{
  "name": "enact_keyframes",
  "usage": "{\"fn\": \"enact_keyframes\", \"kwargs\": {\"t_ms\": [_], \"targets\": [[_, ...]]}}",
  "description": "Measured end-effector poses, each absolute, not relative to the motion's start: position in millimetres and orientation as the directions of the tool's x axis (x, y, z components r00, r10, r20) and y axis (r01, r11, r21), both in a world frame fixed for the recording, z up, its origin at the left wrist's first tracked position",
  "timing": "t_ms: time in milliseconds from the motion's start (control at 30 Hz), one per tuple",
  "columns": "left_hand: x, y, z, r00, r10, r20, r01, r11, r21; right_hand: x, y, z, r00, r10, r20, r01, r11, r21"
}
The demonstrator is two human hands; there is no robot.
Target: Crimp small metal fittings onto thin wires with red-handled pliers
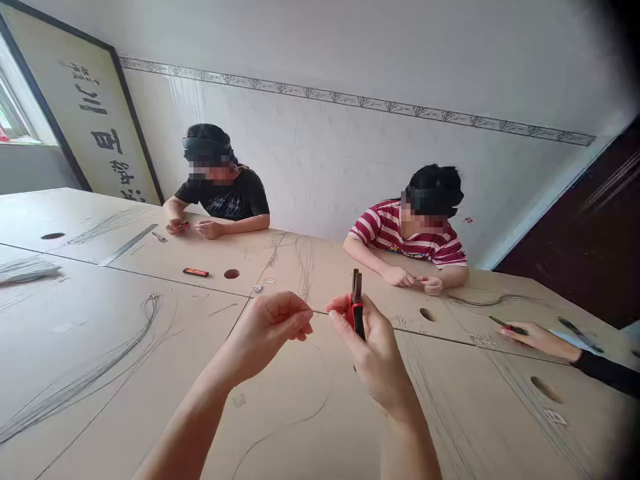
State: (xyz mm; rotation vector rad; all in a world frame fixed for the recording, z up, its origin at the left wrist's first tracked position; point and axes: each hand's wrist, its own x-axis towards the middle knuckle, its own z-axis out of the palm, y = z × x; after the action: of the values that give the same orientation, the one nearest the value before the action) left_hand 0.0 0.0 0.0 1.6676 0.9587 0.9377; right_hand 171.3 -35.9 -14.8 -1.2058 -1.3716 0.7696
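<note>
My right hand (367, 340) is closed around a pair of pliers (357, 313) with red and black handles, their metal jaws pointing up. Its thumb and forefinger reach toward my left hand. My left hand (280, 320) is closed in a pinch, a small gap away from the right fingertips. A thin wire (320, 408) curves over the table below both hands and fades up toward my left fingertips. Any small piece between the fingers is too fine to make out.
Two people sit across the table (280, 427), hands at small work. At right, another person's hand (535, 339) holds a tool. Bundles of wire (120, 360) lie at left, more wires (440, 400) at right. A red-black box (195, 272) lies near a round table hole (232, 274).
</note>
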Motion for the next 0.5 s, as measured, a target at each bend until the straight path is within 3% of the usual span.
{"fn": "enact_keyframes", "kwargs": {"t_ms": [500], "targets": [[-5.4, -12.8, -0.5, 0.402, 0.891, 0.21, 0.134, -0.284, 0.949, 158.0, -47.8, -7.4, 0.091, 0.941, 0.326, 0.164, 0.308, -0.937]]}}
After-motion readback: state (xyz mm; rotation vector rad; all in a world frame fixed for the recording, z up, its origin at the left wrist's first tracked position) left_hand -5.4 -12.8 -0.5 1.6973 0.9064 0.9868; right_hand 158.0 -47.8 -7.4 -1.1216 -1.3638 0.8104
